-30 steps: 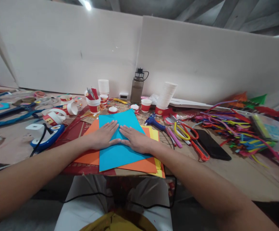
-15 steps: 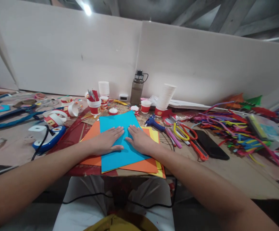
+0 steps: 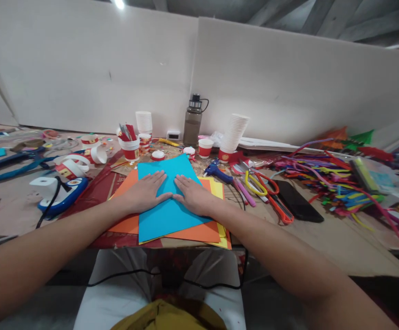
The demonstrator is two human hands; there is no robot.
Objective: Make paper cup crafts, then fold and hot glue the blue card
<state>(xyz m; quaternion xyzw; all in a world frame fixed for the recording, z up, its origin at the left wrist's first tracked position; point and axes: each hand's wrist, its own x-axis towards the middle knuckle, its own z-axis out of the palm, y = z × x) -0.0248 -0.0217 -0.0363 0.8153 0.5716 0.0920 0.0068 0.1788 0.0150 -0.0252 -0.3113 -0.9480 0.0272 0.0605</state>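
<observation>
A blue sheet of paper [image 3: 168,222] lies on top of orange sheets [image 3: 195,232] and yellow sheets [image 3: 225,243], near the table's front edge. My left hand [image 3: 146,191] rests flat on the left part of the blue sheet, fingers stretched out. On its right part lies my right hand [image 3: 193,195], also flat with the fingers extended. The two thumb tips meet or nearly meet over the middle of the sheet. Neither hand grips anything.
Right of the paper lie a blue glue gun [image 3: 218,171], scissors [image 3: 255,183], a black phone [image 3: 298,201] and a heap of pipe cleaners [image 3: 323,176]. Behind stand a water bottle [image 3: 193,121] and stacked paper cups [image 3: 235,133]. A blue-and-white device [image 3: 63,197] sits at left.
My thumbs have come closer together on the blue sheet, the left hand shifting slightly relative to it. The whole view has shifted a little; the sheets look otherwise unchanged.
</observation>
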